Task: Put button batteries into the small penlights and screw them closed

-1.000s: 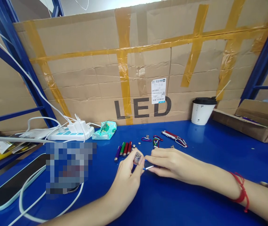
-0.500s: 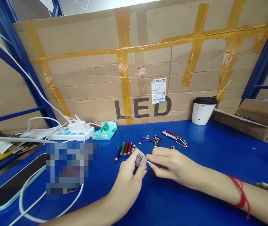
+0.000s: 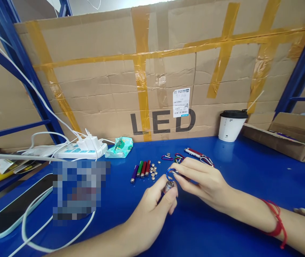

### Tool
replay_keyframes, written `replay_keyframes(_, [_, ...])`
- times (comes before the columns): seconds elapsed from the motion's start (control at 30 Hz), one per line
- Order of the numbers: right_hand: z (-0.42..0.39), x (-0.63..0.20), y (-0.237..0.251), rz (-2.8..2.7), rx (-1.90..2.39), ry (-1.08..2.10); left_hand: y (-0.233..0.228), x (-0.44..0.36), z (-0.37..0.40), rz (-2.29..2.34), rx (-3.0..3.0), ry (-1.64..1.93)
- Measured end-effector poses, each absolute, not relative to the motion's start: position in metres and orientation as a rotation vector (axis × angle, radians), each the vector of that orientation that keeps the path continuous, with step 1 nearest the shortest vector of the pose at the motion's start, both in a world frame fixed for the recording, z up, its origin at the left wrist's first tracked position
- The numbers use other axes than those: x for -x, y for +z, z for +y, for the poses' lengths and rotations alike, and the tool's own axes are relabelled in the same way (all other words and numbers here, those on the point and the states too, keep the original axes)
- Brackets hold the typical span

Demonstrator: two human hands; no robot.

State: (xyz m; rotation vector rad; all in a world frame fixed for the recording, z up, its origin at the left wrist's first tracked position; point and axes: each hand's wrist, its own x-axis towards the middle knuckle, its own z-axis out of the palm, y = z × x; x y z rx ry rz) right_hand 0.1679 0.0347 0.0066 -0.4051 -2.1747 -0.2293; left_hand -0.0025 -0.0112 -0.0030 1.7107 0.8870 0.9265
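Small silver-tipped torch (image 3: 169, 186) sits pinched in the left hand (image 3: 152, 207) above the blue table (image 3: 222, 228). Right hand (image 3: 200, 180) pinches a blue metal clip ring (image 3: 169, 174) right at its tip. Best to keep the torch steady and line the ring up slowly.

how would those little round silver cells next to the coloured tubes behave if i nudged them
The silver button cells look like small smooth metal discs lying loose in a cluster on the slick blue tabletop, so a nudge would probably scatter them. Any tipped on edge may roll. Being so flat, they are likely fiddly to pinch up beside the coloured tubes.
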Motion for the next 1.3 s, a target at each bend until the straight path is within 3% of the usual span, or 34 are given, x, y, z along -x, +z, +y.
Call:
replay_keyframes(0.5, [0.037, -0.169, 0.007, -2.249, 0.427, -0.195, -0.005, 0.001, -0.010, 0.926, -1.527, 1.034])
replay_keyframes(0.7, [0.040, -0.169, 0.006, -2.347, 0.590, 0.229, -0.006, 0.003, -0.007, 1.187, -1.527, 1.004])
replay_keyframes(0.87, [0.036, -0.166, 0.007, -2.311, 0.735, 0.628, -0.008, 0.003, 0.000, 1.123, -1.611, 0.981])
replay_keyframes(1.3, [0.035, -0.167, 0.009, -2.279, 0.730, 0.708, -0.011, 0.003, 0.001, 1.008, -1.642, 1.128])
